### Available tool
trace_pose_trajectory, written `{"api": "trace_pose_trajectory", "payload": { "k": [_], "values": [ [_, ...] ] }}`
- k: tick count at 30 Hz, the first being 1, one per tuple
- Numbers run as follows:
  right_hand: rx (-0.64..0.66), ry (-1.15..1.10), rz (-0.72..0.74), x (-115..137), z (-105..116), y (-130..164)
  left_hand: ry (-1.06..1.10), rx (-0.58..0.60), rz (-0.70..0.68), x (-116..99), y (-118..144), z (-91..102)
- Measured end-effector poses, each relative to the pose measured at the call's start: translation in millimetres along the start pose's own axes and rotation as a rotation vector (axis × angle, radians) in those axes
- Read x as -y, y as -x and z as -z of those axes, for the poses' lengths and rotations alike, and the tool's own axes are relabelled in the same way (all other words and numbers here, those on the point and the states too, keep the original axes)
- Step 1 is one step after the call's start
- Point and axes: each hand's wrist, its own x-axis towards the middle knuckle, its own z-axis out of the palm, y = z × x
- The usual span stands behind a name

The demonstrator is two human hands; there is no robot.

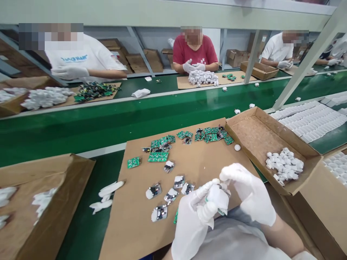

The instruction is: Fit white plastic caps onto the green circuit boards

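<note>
My left hand (193, 216) and my right hand (251, 193), both in white gloves, meet low over the near edge of a brown cardboard sheet (189, 169). Together they pinch a small white plastic part with a green circuit board (218, 200) between the fingers. Just left of my hands lie several assembled pieces (168, 195) with white caps. Further out on the sheet sit loose green circuit boards (206, 135).
An open cardboard box (260, 133) at right holds several white caps (284, 164). Another box (40, 202) stands at left. A green conveyor belt (108, 119) runs across. Three people in white gloves work on its far side. Trays of white parts (311, 119) lie far right.
</note>
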Motion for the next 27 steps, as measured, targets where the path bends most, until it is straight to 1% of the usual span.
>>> {"api": "trace_pose_trajectory", "payload": {
  "k": [2, 4, 6, 9, 13, 14, 16, 18, 20, 22, 24, 27],
  "values": [
    [-0.008, 0.103, 0.148, -1, 2, 1, -0.009, 0.0, 0.072, -4, 0, -0.7],
    [-0.034, 0.233, 0.204, 2, 1, 1, 0.031, 0.012, 0.16, -9, 0, -3.0],
    [-0.086, 0.296, 0.193, 6, -3, -1, 0.111, 0.038, 0.209, -13, 0, -5.9],
    [-0.114, 0.247, 0.153, 11, -5, -2, 0.159, 0.072, 0.216, -15, -1, -9.3],
    [-0.006, 0.075, 0.124, 12, 0, -1, 0.193, 0.11, 0.19, -19, -4, -12.1],
    [-0.008, 0.084, 0.116, 12, 0, 0, 0.203, 0.122, 0.181, -21, -4, -12.8],
    [-0.058, 0.182, 0.106, 12, -1, 1, 0.203, 0.132, 0.189, -24, -5, -14.2],
    [-0.092, 0.281, 0.102, 13, -5, 1, 0.187, 0.115, 0.208, -26, -6, -15.3],
    [-0.071, 0.322, 0.093, 13, -10, 2, 0.178, 0.094, 0.218, -26, -6, -15.6],
    [-0.062, 0.352, 0.08, 11, -11, 5, 0.211, 0.098, 0.217, -23, -5, -15.3],
    [-0.125, 0.364, 0.09, 10, -8, 12, 0.299, 0.108, 0.223, -17, -3, -14.7],
    [-0.28, 0.421, 0.209, 9, -3, 23, 0.504, 0.065, 0.243, -3, -1, -13.8]
  ]
}}
